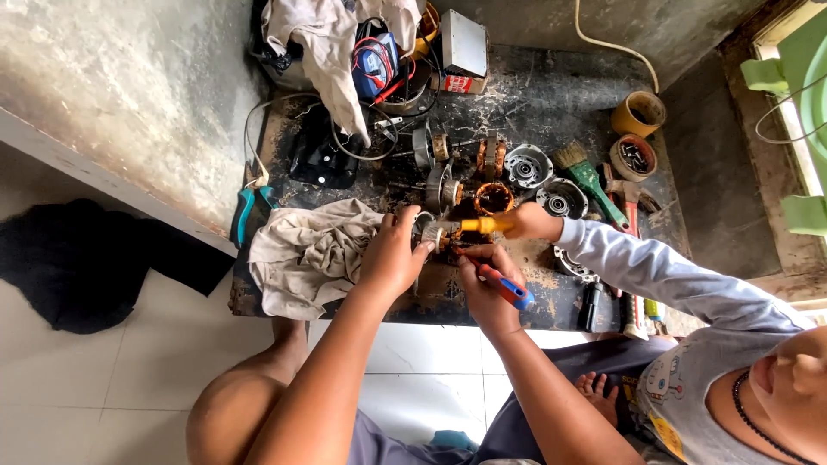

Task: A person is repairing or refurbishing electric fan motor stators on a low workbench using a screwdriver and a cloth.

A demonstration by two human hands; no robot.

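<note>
Motor part: the small metal motor part (428, 232) sits right between my two hands, at my left fingertips and just above my right knuckles.
Left hand: my left hand (392, 257) is curled around the part's left end, fingers closed on it, heel resting on the crumpled grey rag (306, 254).
Right hand: my right hand (485, 280) is closed around a screwdriver with a red and blue handle (506, 288), its tip pointing up at the part.
Other hand: another person's hand (530, 222), in a grey sleeve, comes in from my right holding a yellow-handled tool (478, 226) against the same part.
Surface: a dark, stained workboard (551, 86) on a pale tiled floor, strewn beyond my hands with motor housings, a copper winding, and a green-handled brush (590, 179); teal pliers (245, 211) lie left of the rag.
</note>
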